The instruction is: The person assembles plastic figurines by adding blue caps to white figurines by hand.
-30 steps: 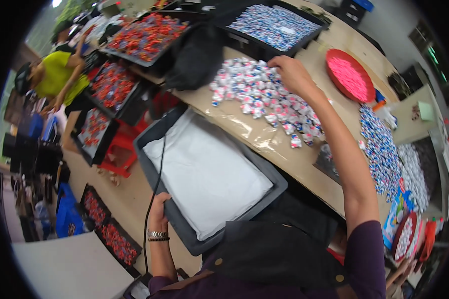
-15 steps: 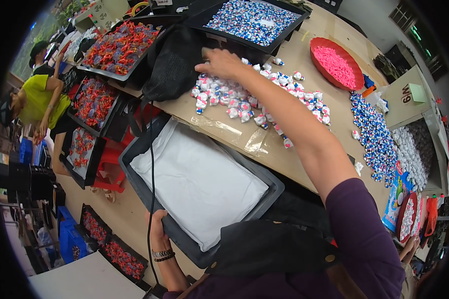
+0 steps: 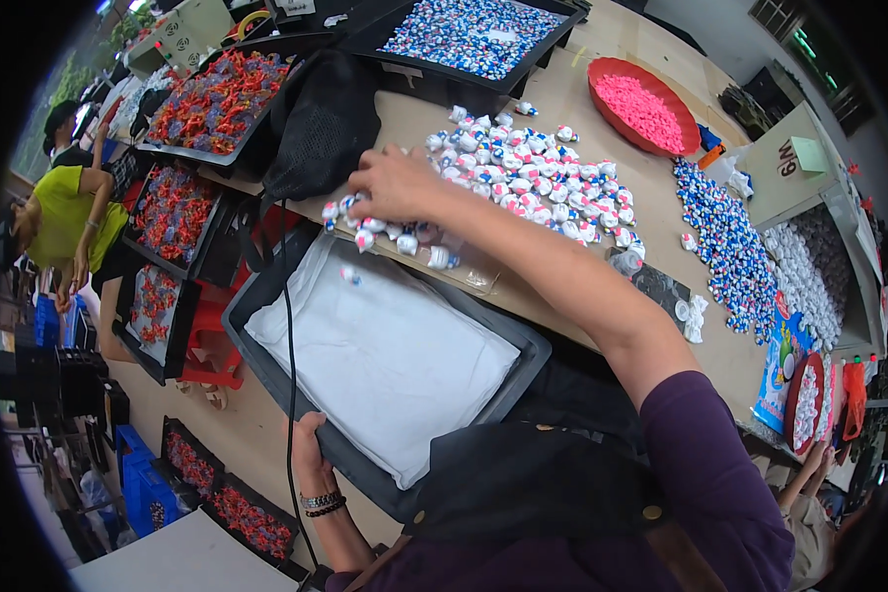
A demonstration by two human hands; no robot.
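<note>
My left hand (image 3: 309, 446) grips the near left rim of a dark grey tray (image 3: 535, 367), tilted below the table's front edge. A white cloth or sheet (image 3: 390, 355) lines the tray. One small figurine (image 3: 350, 275) is in the air or just landing over the liner's far left part. My right hand (image 3: 397, 185) reaches over the table with fingers curved and apart, touching a spread of small white figurines (image 3: 533, 178) with pink and blue parts. Some of them lie right at the table edge, beside and under that hand. The palm side is hidden.
A black mesh bag (image 3: 331, 128) lies left of the figurines. Behind stands a black tray (image 3: 365, 44) of blue-and-white pieces. Right are a red bowl (image 3: 683, 148) of pink pieces and a blue-and-white pile (image 3: 725, 247). A cable (image 3: 289, 326) hangs across the tray. Another person (image 3: 74, 202) is at far left.
My right hand has moved toward the table edge, dragging figurines with it, and one has dropped off toward the tray. My left hand keeps its hold on the rim. The view has shifted slightly.
</note>
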